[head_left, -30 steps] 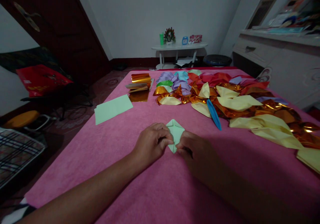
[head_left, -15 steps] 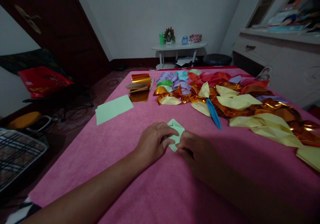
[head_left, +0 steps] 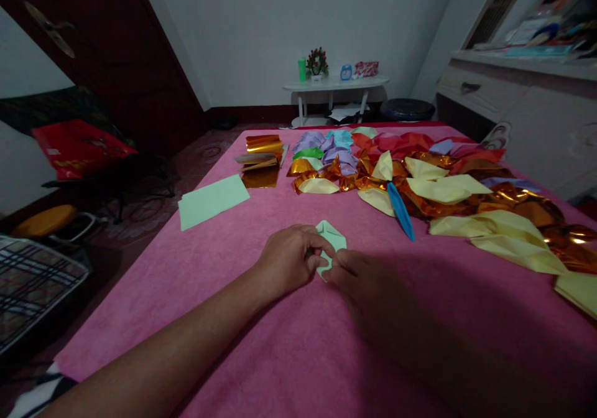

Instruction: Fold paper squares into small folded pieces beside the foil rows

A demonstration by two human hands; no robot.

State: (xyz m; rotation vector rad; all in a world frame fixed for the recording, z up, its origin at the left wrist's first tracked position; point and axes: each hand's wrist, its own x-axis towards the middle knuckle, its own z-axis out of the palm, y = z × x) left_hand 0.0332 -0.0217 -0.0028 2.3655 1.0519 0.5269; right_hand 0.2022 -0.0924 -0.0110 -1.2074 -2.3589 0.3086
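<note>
Folded green paper (head_left: 337, 239) lies, in the head view, low over the pink-covered tabletop (head_left: 280, 368), between the left hand (head_left: 286, 255) and the right hand (head_left: 361, 284). Fingers of both hands grip it, the left at its left side, the right at its lower right edge (they hide part of it). It should handle as very light and thin, stiffer along creases, easily wrinkled or torn; folded edges, pinched gently, seem the best hold.

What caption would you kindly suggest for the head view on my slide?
Left hand and right hand at work on a folded pale-green paper over a pink cloth, colourful folded pieces beyond.
</note>
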